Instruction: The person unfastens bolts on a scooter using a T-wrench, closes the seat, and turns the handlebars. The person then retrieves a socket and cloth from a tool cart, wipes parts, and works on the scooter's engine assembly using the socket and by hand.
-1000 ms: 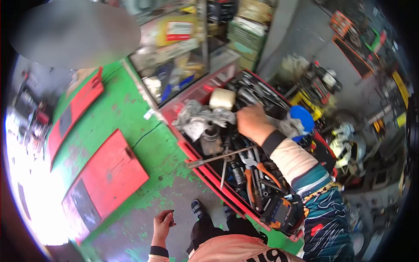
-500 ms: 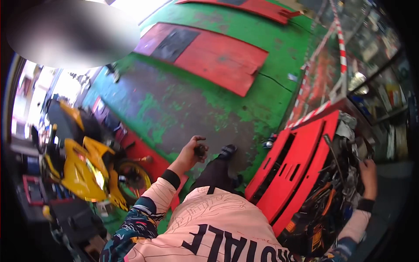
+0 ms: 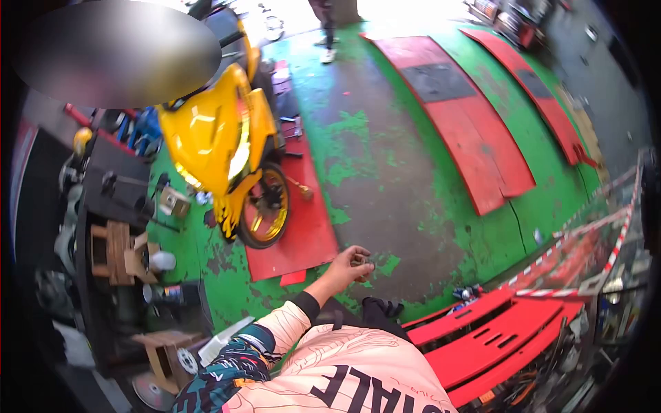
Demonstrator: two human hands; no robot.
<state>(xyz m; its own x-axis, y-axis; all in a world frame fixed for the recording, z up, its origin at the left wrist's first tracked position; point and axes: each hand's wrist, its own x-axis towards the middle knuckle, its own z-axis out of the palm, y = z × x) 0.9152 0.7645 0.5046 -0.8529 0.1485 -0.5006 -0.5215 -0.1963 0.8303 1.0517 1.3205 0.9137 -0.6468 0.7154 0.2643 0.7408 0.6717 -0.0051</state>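
the left hand (image 3: 350,266) is a little below the middle of the frame, up above the floor (image 3: 385,227). its fingers (image 3: 357,250) are bent in toward the palm. it is too small and blurry to tell if they hold a little thing or are just curled. the right hand is out of the frame, so we cannot tell what its fingers do.

the thing that looks nearest to the left hand is the red board (image 3: 296,258), left of the middle of the frame. the hand shows just beside its right edge. the yellow motorbike (image 3: 213,131) stands on this board, in the upper left, with its front wheel (image 3: 265,199) near the board's low end. the wheel has a gold rim.

at the lower right is a red tool box (image 3: 475,358) with slots in its top part. tools (image 3: 527,378) lie along its far side, but they are too blurry to name.

a wide red plank (image 3: 447,131) with a dark patch lies at the upper right, and a thin red plank (image 3: 533,86) lies to the right of it. at the top, near the middle, are a person's legs (image 3: 322,20) and a white shoe (image 3: 328,56). an open cardboard box (image 3: 140,258) sits at the left, with a white tub (image 3: 164,261) beside it.
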